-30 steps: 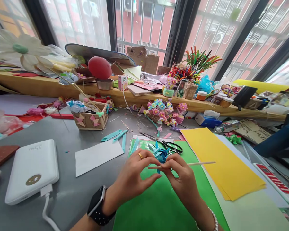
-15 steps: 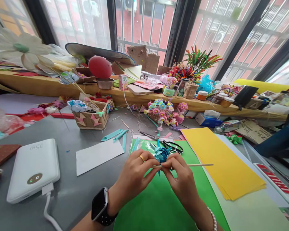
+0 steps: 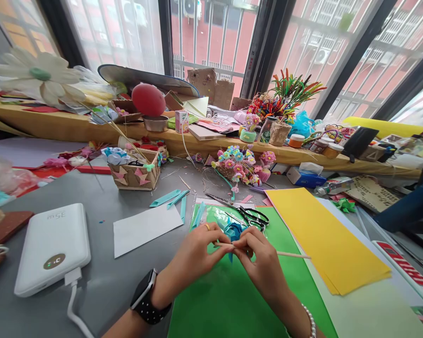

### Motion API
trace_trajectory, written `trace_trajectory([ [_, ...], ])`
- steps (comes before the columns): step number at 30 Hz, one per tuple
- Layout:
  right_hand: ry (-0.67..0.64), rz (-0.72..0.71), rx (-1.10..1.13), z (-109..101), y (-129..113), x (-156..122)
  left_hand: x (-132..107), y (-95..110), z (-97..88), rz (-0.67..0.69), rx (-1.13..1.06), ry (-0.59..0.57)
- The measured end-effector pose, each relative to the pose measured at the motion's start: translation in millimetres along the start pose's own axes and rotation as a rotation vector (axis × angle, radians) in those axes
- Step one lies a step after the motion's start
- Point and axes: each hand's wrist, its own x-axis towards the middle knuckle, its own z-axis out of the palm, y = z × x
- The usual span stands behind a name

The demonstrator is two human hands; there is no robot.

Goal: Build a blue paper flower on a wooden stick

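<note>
A blue folded-paper flower point(image 3: 233, 230) is between my fingertips, above a green sheet point(image 3: 211, 300). My left hand point(image 3: 199, 251) is closed, thumb and forefinger pinching near the left end of a thin wooden stick point(image 3: 294, 255) beside the flower. My right hand point(image 3: 262, 256) is also closed, its thumb and fingers round the same stick, which runs out to the right past the knuckles. A narrow blue paper tip hangs below the fingertips. Fingers hide where paper and stick meet. Just behind the flower lie black-handled scissors point(image 3: 254, 217).
Blue paper strips point(image 3: 165, 198) and a white paper piece point(image 3: 148, 230) lie left of the green sheet. A white power bank point(image 3: 52, 249) with a cable is further left. Yellow paper point(image 3: 327, 234) lies to the right. A cardboard basket point(image 3: 137, 173) and crocheted flowers point(image 3: 238, 164) stand behind.
The stick has tilted, its right end a little lower. The blue flower has turned between my fingers, and its pointed tips show less. My left wrist has rolled slightly.
</note>
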Motion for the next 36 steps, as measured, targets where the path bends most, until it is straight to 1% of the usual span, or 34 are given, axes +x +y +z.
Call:
trace_trajectory([
  [2, -0.016, -0.006, -0.003, 0, 0, -1, -1, 1, -2.6, -0.025, -0.01, -0.042],
  [5, -0.022, -0.016, -0.008, 1, 1, -2, -1, 3, -4.6, -0.019, 0.011, -0.075],
  [11, -0.048, 0.025, -0.03, 2, 3, 1, -1, 4, -0.1, 0.001, 0.082, -0.065],
  [14, -0.106, 0.075, -0.015, -1, 2, 2, 0, 1, 3.4, -0.016, 0.06, -0.056],
  [18, -0.201, 0.161, 0.082, -4, 2, 3, 2, -4, 5.8, -0.069, -0.003, -0.07],
  [22, -0.275, 0.217, 0.163, -8, 4, 5, 2, -8, 6.6, -0.097, -0.009, -0.072],
  [26, -0.316, 0.208, 0.079, -11, 6, 6, 1, -8, 7.5, -0.089, 0.052, -0.073],
  [30, -0.275, 0.176, 0.003, -10, 7, 6, 2, -7, 7.6, -0.068, 0.101, -0.068],
  [36, -0.098, 0.016, -0.014, -5, 5, 5, 1, -4, 5.5, -0.049, 0.109, -0.016],
])
